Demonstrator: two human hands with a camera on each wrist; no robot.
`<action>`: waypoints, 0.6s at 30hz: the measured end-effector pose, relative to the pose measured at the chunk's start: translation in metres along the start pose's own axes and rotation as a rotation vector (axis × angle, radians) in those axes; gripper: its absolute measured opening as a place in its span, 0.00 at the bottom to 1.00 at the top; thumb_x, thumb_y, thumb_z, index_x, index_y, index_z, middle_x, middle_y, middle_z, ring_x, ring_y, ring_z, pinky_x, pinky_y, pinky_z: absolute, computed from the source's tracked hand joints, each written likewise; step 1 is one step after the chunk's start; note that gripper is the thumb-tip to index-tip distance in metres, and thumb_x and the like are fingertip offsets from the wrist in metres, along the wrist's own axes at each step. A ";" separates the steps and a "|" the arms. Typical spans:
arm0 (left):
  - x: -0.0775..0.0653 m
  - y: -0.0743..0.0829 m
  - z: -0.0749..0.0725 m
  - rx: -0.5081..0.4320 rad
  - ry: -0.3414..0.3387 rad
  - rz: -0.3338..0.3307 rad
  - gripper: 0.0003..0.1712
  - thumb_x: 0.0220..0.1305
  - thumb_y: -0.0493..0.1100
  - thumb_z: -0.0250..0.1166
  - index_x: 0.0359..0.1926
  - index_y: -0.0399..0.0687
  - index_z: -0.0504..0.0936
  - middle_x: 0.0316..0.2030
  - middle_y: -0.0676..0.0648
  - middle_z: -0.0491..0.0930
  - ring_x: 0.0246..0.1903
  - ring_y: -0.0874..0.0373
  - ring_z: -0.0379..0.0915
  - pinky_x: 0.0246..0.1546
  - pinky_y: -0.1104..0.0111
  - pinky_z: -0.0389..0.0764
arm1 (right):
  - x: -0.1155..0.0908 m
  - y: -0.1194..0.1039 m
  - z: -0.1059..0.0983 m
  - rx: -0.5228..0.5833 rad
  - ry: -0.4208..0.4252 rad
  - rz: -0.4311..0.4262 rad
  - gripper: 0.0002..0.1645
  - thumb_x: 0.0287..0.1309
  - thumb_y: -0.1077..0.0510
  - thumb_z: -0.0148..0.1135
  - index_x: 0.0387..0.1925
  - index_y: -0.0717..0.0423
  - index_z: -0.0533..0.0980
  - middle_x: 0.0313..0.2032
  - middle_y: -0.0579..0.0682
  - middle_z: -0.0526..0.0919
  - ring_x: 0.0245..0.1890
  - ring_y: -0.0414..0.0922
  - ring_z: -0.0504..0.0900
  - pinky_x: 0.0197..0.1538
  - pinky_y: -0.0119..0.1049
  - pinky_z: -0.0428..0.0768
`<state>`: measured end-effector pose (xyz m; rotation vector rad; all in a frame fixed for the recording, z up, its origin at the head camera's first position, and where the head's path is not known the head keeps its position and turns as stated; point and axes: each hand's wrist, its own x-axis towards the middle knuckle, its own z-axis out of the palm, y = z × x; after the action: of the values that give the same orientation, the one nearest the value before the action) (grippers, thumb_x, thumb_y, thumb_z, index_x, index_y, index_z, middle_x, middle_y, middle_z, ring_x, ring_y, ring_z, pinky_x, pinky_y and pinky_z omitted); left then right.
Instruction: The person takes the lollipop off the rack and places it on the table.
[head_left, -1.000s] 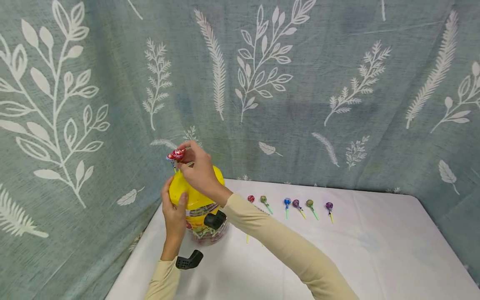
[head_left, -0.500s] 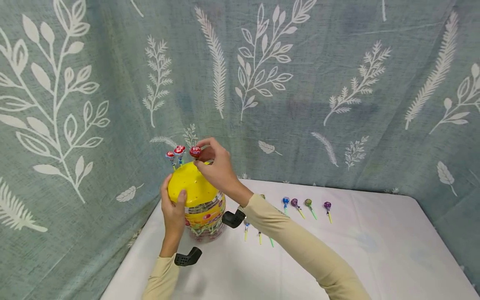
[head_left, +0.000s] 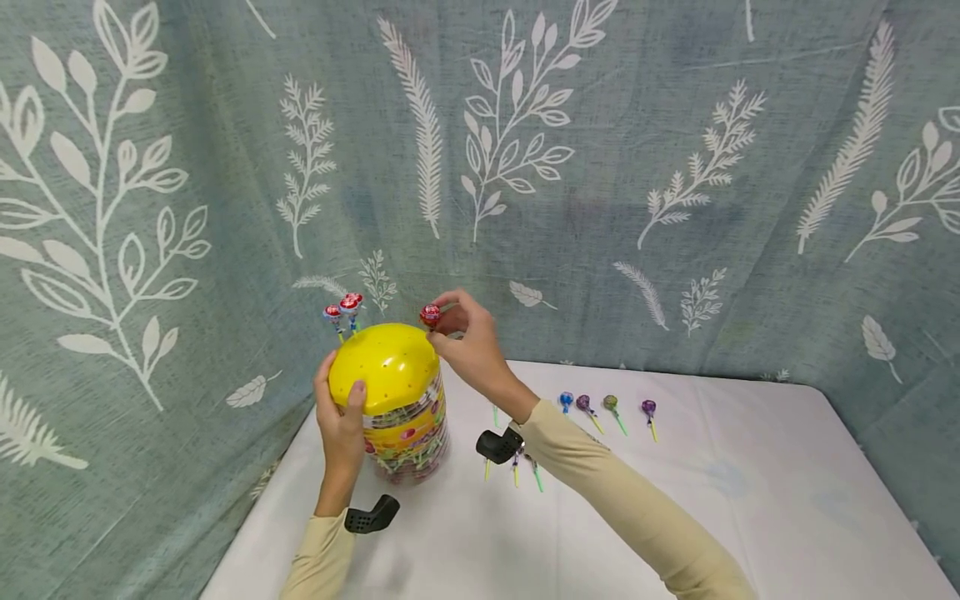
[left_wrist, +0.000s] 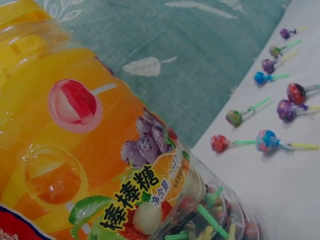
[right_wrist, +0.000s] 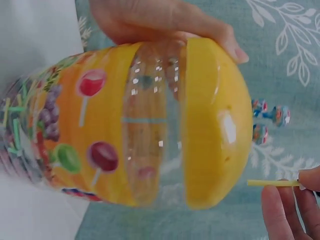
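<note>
My left hand (head_left: 341, 433) grips the yellow domed lid (head_left: 386, 362) of a clear plastic candy jar (head_left: 408, 442), thumb on the near side. Small holes dot the lid. Several lollipops (head_left: 350, 305) with red and white wrappers stand in its far left part. At the lid's right edge my right hand (head_left: 476, 350) pinches a red-wrapped lollipop (head_left: 430, 315). In the right wrist view its yellow stick (right_wrist: 272, 183) points at the dome, the tip close to the surface. The jar's label (left_wrist: 95, 140) shows candy and fruit, with many lollipops lower inside.
Several loose lollipops (head_left: 583, 402) lie on the white tabletop (head_left: 675, 517) right of the jar, some partly behind my right arm. A grey-green leaf-patterned curtain (head_left: 570, 208) hangs behind and to the left. Black wrist cameras (head_left: 498, 447) sit on both wrists.
My right hand has moved right across the lid, from the standing lollipops at its far left to its right edge, carrying a red lollipop. My left hand keeps its grip.
</note>
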<state>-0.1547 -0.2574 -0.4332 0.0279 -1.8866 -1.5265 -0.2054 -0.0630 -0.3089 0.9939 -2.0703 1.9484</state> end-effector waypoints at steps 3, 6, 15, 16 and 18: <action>-0.002 0.013 0.002 -0.001 -0.010 0.008 0.35 0.64 0.44 0.50 0.71 0.46 0.53 0.51 0.52 0.67 0.42 0.56 0.67 0.43 0.72 0.70 | -0.005 0.007 -0.006 0.025 0.003 0.026 0.18 0.54 0.74 0.55 0.49 0.71 0.68 0.35 0.66 0.80 0.35 0.60 0.79 0.36 0.36 0.79; -0.003 0.018 0.004 0.008 -0.015 0.012 0.35 0.64 0.44 0.50 0.71 0.46 0.53 0.51 0.53 0.67 0.42 0.57 0.67 0.43 0.73 0.71 | -0.011 0.013 -0.012 0.038 0.007 0.055 0.19 0.54 0.73 0.56 0.49 0.71 0.68 0.35 0.67 0.80 0.34 0.62 0.79 0.34 0.35 0.79; -0.004 0.016 0.003 0.001 -0.010 0.020 0.35 0.64 0.45 0.50 0.71 0.46 0.53 0.51 0.53 0.67 0.41 0.57 0.68 0.42 0.73 0.71 | -0.036 0.025 -0.023 -0.017 -0.023 0.139 0.19 0.54 0.72 0.59 0.48 0.70 0.69 0.35 0.67 0.81 0.35 0.60 0.80 0.34 0.33 0.79; -0.004 0.016 0.003 0.004 -0.010 0.022 0.35 0.64 0.45 0.50 0.71 0.47 0.53 0.51 0.53 0.67 0.41 0.57 0.68 0.42 0.73 0.71 | -0.039 0.026 -0.024 -0.023 -0.027 0.148 0.19 0.54 0.72 0.59 0.48 0.69 0.70 0.35 0.66 0.81 0.35 0.60 0.80 0.33 0.33 0.78; -0.004 0.015 0.003 0.000 -0.012 0.031 0.35 0.64 0.44 0.50 0.71 0.46 0.53 0.50 0.53 0.67 0.41 0.57 0.68 0.41 0.73 0.71 | -0.045 0.028 -0.026 -0.037 -0.030 0.165 0.18 0.54 0.71 0.60 0.48 0.69 0.70 0.35 0.65 0.81 0.34 0.59 0.80 0.33 0.32 0.78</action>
<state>-0.1476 -0.2490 -0.4224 -0.0105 -1.8883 -1.5096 -0.1944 -0.0238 -0.3513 0.8764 -2.2621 1.9732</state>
